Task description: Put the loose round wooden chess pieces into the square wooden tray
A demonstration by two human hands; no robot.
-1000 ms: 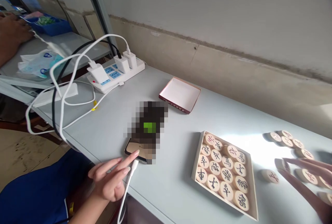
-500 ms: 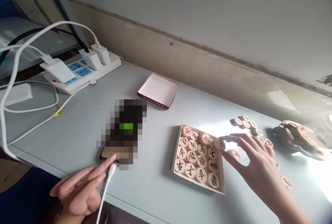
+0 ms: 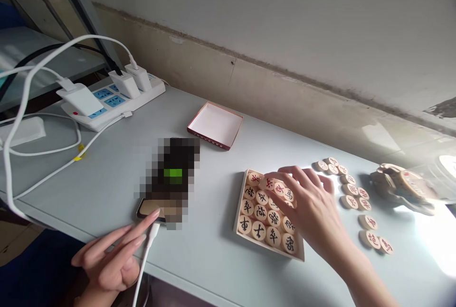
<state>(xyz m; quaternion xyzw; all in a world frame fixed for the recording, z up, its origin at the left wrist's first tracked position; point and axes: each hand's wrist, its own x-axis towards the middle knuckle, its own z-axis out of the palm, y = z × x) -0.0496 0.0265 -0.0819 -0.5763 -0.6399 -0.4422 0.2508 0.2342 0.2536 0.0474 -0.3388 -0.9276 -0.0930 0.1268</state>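
Note:
A shallow wooden tray (image 3: 239,202) on the pale table holds round wooden chess pieces (image 3: 261,213) with black and red characters. My right hand (image 3: 309,207) lies over the tray's right half. Its fingers are spread, and the fingertips rest on pieces in the upper rows. It hides several pieces. More loose pieces (image 3: 351,189) lie on the table to its right. My left hand (image 3: 114,259) is at the table's near edge with fingers straight. Its index fingertip touches the near corner of a phone (image 3: 149,209). A white cable (image 3: 144,259) is plugged into the phone and passes by the palm.
An empty red-edged box lid (image 3: 215,125) sits behind the tray. A white power strip (image 3: 107,103) with several chargers and looping cables (image 3: 21,107) fills the far left. A brownish carved object (image 3: 399,186) sits at the right, in glare. A wall runs close behind the table.
My right hand has moved left from the loose pieces onto the tray. The view has swung to the right. My left hand stays by the phone.

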